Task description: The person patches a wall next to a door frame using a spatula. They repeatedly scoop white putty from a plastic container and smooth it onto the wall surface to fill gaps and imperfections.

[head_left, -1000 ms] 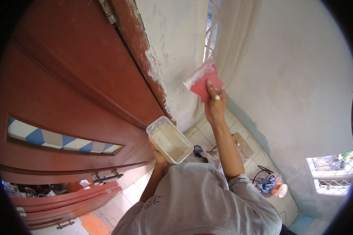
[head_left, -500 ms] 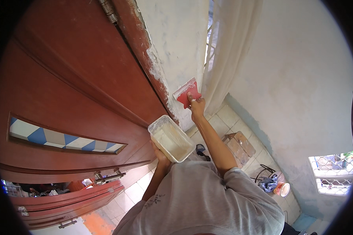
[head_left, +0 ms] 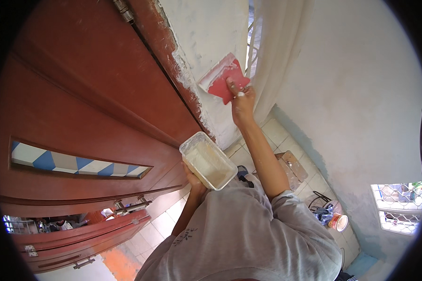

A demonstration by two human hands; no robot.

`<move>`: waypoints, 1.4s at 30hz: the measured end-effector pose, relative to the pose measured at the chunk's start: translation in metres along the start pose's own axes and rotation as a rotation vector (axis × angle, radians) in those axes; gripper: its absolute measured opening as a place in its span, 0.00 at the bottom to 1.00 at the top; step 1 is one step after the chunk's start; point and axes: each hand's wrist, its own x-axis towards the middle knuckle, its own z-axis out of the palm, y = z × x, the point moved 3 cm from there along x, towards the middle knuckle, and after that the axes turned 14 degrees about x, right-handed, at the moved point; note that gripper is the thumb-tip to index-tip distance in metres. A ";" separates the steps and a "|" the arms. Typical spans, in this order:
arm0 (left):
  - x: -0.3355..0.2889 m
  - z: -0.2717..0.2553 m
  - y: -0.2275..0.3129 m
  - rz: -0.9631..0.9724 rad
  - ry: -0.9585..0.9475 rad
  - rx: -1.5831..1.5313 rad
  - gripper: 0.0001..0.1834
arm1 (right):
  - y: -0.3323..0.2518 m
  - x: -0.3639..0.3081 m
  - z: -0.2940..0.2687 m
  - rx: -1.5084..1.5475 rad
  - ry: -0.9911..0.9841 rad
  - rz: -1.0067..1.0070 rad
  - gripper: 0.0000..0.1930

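My right hand grips a red putty scraper, thumb pressed on its face. White putty is smeared along the scraper's wide edge, which is up against or just off the pale wall strip beside the door frame. White specks mark my fingers. In front of my body, my left hand holds a clear rectangular plastic tub from its left side and below. Pale putty coats the tub's inside walls and bottom. Rough white putty runs along the edge of the brown door frame.
A reddish-brown door fills the left. Right of the wall strip hangs a cream curtain. On the tiled floor stand a stained wooden stool, a white-and-orange bucket and a dark plastic bag. A grated opening is at right.
My right hand has carried the scraper upward along the wall strip, and the scraper's face is turned more into view. The tub in my left hand has shifted slightly up and right.
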 end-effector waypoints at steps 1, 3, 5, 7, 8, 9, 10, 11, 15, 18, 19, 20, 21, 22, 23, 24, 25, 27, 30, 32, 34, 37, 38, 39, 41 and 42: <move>-0.001 -0.001 0.002 -0.010 0.032 0.017 0.45 | 0.025 -0.002 -0.012 0.006 -0.001 0.006 0.16; -0.003 -0.001 0.008 -0.014 0.073 0.035 0.46 | 0.075 -0.014 -0.034 0.054 0.179 -0.062 0.13; -0.007 0.011 0.013 -0.002 0.135 0.052 0.46 | 0.110 -0.014 -0.087 0.007 0.215 -0.042 0.14; -0.001 0.006 0.010 0.010 0.099 0.053 0.46 | 0.126 -0.021 -0.135 -0.047 0.259 -0.009 0.15; 0.001 0.004 0.008 0.021 0.056 0.055 0.45 | 0.129 -0.025 -0.157 -0.069 0.290 0.063 0.15; -0.002 0.001 0.009 0.027 0.065 0.056 0.45 | 0.131 -0.031 -0.160 -0.088 0.309 0.146 0.14; -0.004 -0.001 0.010 0.025 0.068 0.041 0.44 | 0.129 -0.040 -0.166 -0.044 0.354 0.192 0.14; -0.005 -0.002 0.009 0.019 0.068 0.028 0.44 | 0.127 -0.047 -0.169 -0.042 0.356 0.194 0.14; -0.004 0.014 0.007 0.004 0.044 0.010 0.40 | 0.095 -0.062 -0.184 -0.117 0.382 0.095 0.15; -0.003 0.019 0.007 -0.009 0.028 -0.004 0.38 | 0.048 -0.053 -0.129 0.015 0.312 0.049 0.16; -0.002 0.014 0.004 0.003 0.047 0.008 0.39 | 0.024 -0.052 -0.095 0.064 0.261 0.019 0.15; 0.000 0.013 0.002 0.010 0.063 0.023 0.39 | -0.004 -0.047 -0.060 0.087 0.203 -0.052 0.15; 0.001 0.017 0.002 0.009 0.054 0.022 0.39 | -0.030 -0.040 -0.025 0.109 0.146 -0.124 0.15; 0.002 0.025 0.002 0.004 -0.026 -0.025 0.43 | -0.050 -0.032 0.001 0.103 0.115 -0.177 0.15; 0.002 0.031 0.002 0.001 -0.101 -0.073 0.47 | -0.064 -0.024 0.024 0.096 0.083 -0.225 0.15; 0.004 0.032 0.001 -0.003 -0.106 -0.074 0.47 | -0.073 -0.018 0.042 0.093 0.084 -0.232 0.15; 0.006 0.032 -0.001 -0.001 -0.128 -0.076 0.47 | -0.079 -0.012 0.061 0.024 0.066 -0.266 0.15; 0.010 0.023 -0.005 0.005 -0.152 -0.080 0.47 | -0.064 0.003 0.065 -0.045 0.044 -0.301 0.16; 0.018 0.007 -0.008 -0.014 -0.119 -0.053 0.47 | 0.003 0.018 0.027 -0.089 0.156 -0.171 0.19; 0.013 0.014 0.000 0.039 -0.004 0.052 0.47 | 0.035 -0.002 0.005 0.043 0.207 -0.077 0.20; 0.013 0.011 0.002 0.048 0.043 0.095 0.46 | 0.067 -0.015 -0.039 0.027 0.252 0.042 0.19; 0.011 0.013 0.004 0.056 0.095 0.163 0.45 | 0.095 -0.035 -0.112 -0.050 0.290 0.204 0.18; 0.011 0.015 0.004 0.063 0.098 0.186 0.45 | 0.101 -0.041 -0.133 -0.090 0.304 0.298 0.18; 0.012 0.015 0.003 0.058 0.089 0.186 0.45 | 0.102 -0.048 -0.149 -0.091 0.308 0.288 0.18; 0.015 0.014 0.004 0.112 0.060 0.301 0.44 | 0.091 -0.060 -0.169 -0.271 0.242 0.093 0.17; 0.017 0.011 0.003 0.114 0.054 0.300 0.44 | 0.082 -0.066 -0.175 -0.367 0.314 0.140 0.21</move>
